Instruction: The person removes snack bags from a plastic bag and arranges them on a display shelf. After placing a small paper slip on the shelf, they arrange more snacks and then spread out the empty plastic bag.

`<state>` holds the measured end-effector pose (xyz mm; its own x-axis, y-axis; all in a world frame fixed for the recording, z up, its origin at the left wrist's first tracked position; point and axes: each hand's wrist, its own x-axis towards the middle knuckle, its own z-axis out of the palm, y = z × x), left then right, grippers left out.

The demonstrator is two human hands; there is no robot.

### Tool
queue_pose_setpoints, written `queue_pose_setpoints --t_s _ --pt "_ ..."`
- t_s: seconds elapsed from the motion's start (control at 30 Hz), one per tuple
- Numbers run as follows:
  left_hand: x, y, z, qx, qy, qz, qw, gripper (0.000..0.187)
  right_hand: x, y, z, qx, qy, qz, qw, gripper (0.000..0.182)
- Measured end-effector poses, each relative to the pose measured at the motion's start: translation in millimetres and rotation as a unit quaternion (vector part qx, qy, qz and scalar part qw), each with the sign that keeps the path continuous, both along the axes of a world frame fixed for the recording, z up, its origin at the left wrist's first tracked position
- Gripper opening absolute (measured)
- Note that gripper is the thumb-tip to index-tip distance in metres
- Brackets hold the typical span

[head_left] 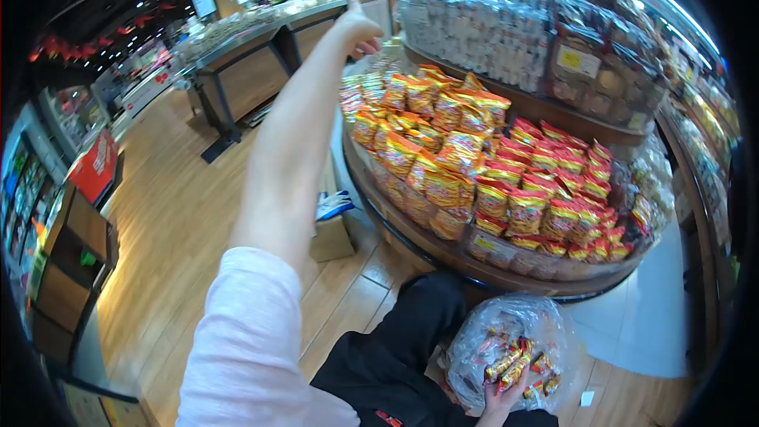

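Note:
My left arm is stretched far forward, and my left hand (361, 29) is raised at the far left end of the round snack display. One finger points up and the others are loosely bent; I see nothing in it. Low at the right, my right hand (504, 402) grips small yellow-and-red snack packets (512, 368). It is over a clear plastic bag (474, 340) that has more such packets inside. The bag is by my dark-trousered legs. In front, the display holds orange snack bags (443, 150) and red-and-yellow snack bags (545, 182).
A curved wooden display rim (395, 225) borders the snacks. Packaged goods (482, 32) fill the upper tier. Beside the base are a cardboard box (330, 239) and a blue-and-white glove (334, 204). A wooden counter (245, 79) is at the back left, and shelves (63, 292) line the left side.

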<state>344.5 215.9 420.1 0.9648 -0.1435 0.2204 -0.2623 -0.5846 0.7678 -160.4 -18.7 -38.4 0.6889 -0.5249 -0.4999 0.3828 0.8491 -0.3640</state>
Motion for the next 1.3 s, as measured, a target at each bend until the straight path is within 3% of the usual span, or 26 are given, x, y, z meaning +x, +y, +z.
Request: queue_pose_setpoints --t_s 0.03,0.1,0.13,0.17,0.2,0.23,0.33,0.43,0.5,0.53,0.6,0.7,0.8,0.87,0.93,1.0,1.1,1.17,1.3 --pt "-5.3 -7.5 -4.1 -0.028 0.002 -0.023 0.999 0.103 -4.9 -1.3 -2.4 0.005 -0.011 0.008 1.000 0.045" --pt "-15.8 -24.7 -26.1 -0.043 -0.101 -0.108 0.988 0.088 -9.5 6.3 16.4 0.019 -0.031 0.002 0.999 0.047" --pt "-33.3 -37.2 -36.3 -0.013 -0.136 -0.154 0.979 0.075 -26.4 -9.3 -23.7 -0.025 -0.096 0.074 0.992 0.049" --pt "-62.1 -50.9 -49.4 -0.058 -0.118 -0.225 0.965 0.068 -24.0 -4.8 -8.0 -0.014 -0.028 0.022 0.999 0.047" --pt "-97.2 -63.0 -58.1 -0.030 -0.086 -0.275 0.957 0.062 -22.3 -9.0 -13.0 -0.013 -0.025 -0.020 0.999 0.045" --pt "-126.6 -75.3 -75.0 -0.027 -0.083 -0.344 0.935 0.058 -29.5 -19.8 -20.3 -0.035 -0.084 0.031 0.995 0.044" --pt "-208.5 -99.6 -112.6 0.076 -0.136 -0.486 0.860 0.050 -15.4 -34.6 31.9 -0.099 -0.038 -0.040 0.994 0.042" --pt "-233.7 -130.0 -123.0 0.135 -0.153 -0.546 0.813 0.045 -3.9 -66.2 86.5 -0.278 0.004 -0.023 0.960 0.041" --pt "-231.5 -155.7 -124.8 0.120 -0.257 -0.535 0.796 0.043 9.5 -96.9 128.7 -0.384 0.050 -0.023 0.922 0.045" --pt "-228.8 -172.7 -119.9 0.113 -0.241 -0.521 0.811 0.038 21.9 -112.7 156.2 -0.444 0.074 -0.021 0.893 0.049" --pt "-207.2 -213.6 -120.2 0.066 -0.324 -0.518 0.789 0.036 56.5 -146.4 196.0 -0.516 0.005 -0.038 0.855 0.058" --pt "-178.0 -273.9 -114.9 0.103 -0.325 -0.520 0.783 0.034 113.1 -188.8 251.6 -0.538 0.031 -0.018 0.842 0.062" --pt "-164.4 -324.2 -110.4 0.090 -0.222 -0.526 0.816 0.034 180.7 -230.8 255.0 -0.602 0.019 -0.023 0.798 0.060" --pt "-143.6 -359.3 -114.3 0.090 -0.180 -0.539 0.818 0.035 216.9 -243.3 246.3 -0.714 0.150 -0.115 0.674 0.062" --pt "-121.2 -387.5 -122.1 0.137 -0.239 -0.515 0.812 0.038 250.6 -250.6 228.3 -0.737 0.200 -0.170 0.622 0.063" --pt "-109.1 -405.2 -130.1 0.179 -0.287 -0.530 0.778 0.046 269.7 -250.0 219.8 -0.739 0.223 -0.196 0.605 0.060" --pt "-87.5 -420.1 -143.4 0.289 -0.256 -0.509 0.770 0.044 277.5 -252.2 219.0 -0.732 0.209 -0.190 0.620 0.056" --pt "-75.8 -421.6 -152.1 0.278 -0.270 -0.504 0.772 0.041 282.6 -252.2 214.2 -0.739 0.241 -0.211 0.593 0.057" --pt "-84.3 -408.8 -152.3 0.307 -0.297 -0.462 0.778 0.033 279.9 -247.6 209.8 -0.718 0.224 -0.224 0.621 0.057"
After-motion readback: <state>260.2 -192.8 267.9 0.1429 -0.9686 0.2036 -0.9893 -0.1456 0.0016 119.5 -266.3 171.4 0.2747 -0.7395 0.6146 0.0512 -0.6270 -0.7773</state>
